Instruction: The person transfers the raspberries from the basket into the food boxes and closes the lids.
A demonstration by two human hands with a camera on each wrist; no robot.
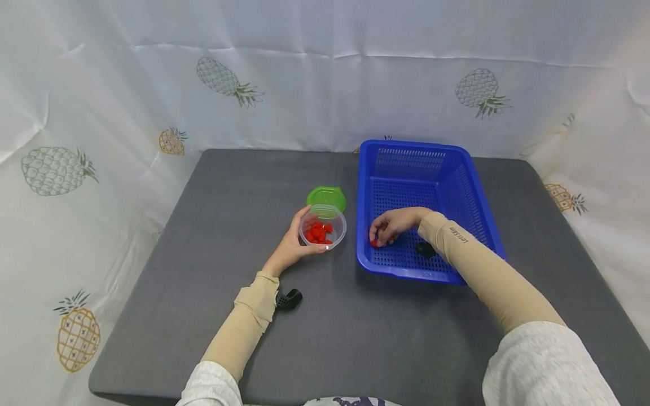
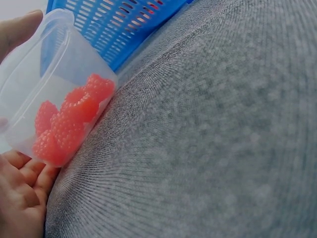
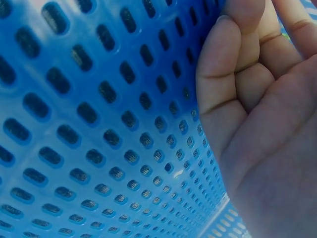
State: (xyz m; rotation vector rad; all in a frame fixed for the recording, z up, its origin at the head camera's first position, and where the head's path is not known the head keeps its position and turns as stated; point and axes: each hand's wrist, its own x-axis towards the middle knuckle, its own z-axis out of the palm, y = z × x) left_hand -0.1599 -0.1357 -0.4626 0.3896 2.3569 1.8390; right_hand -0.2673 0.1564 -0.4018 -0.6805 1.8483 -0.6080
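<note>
My left hand [image 1: 293, 243] holds a clear round plastic tub [image 1: 339, 226] from its left side, thumb along the near rim and fingers round the far side. Several red raspberries [image 2: 64, 121] lie heaped in the bottom of the tub. Inside a blue perforated basket [image 1: 363, 197], near its front left corner, my right hand [image 1: 398, 224] has its fingers bent down round another red raspberry [image 1: 374, 243] at the fingertips. The right wrist view shows the curled fingers [image 3: 218, 74] close to the basket's slotted wall, with that berry hidden.
A green lid [image 1: 326, 195] lies on the grey table [image 1: 244, 214] just behind the tub. The basket stands right of the tub, its walls rising round my right hand. A white curtain with pineapple prints [image 1: 304, 101] hangs behind the table and along its sides.
</note>
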